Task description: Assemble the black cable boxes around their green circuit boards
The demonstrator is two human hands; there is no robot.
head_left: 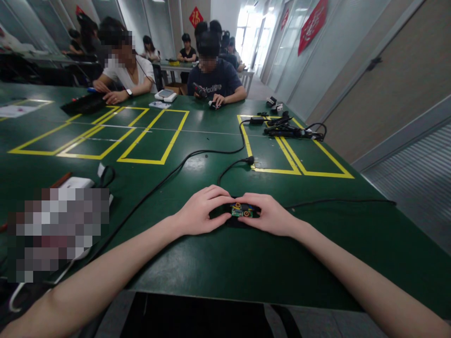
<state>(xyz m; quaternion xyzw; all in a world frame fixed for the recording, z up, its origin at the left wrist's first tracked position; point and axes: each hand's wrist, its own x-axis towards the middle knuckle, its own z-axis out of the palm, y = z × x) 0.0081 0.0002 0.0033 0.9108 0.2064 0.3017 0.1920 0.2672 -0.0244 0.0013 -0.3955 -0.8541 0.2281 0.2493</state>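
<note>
A green circuit board [237,212] with copper-coloured rings sits between the person's two hands, at or just over the green table [183,270], near its front edge. The right hand [269,213] pinches it, thumb at the near side and a finger at the far side. The left hand [204,211] curves in with thumb and finger reaching the board's left end; whether they squeeze it or only steady it cannot be told. The fingers cover much of the board, and the dark patch beneath could be a case or shadow.

A black plug [249,160] lies beyond the hands, its cord disappearing behind them. Another cord [183,162] runs from a black adapter [257,120] towards the left, where its end is lost. Beside the adapter, a tangle of black gear [292,129] is too jumbled to sort out. At the left, blurring hides most of a pale object [59,230]. Across the table, one co-worker [216,77] holds a dark tool [200,90] over a small item hard to identify.
</note>
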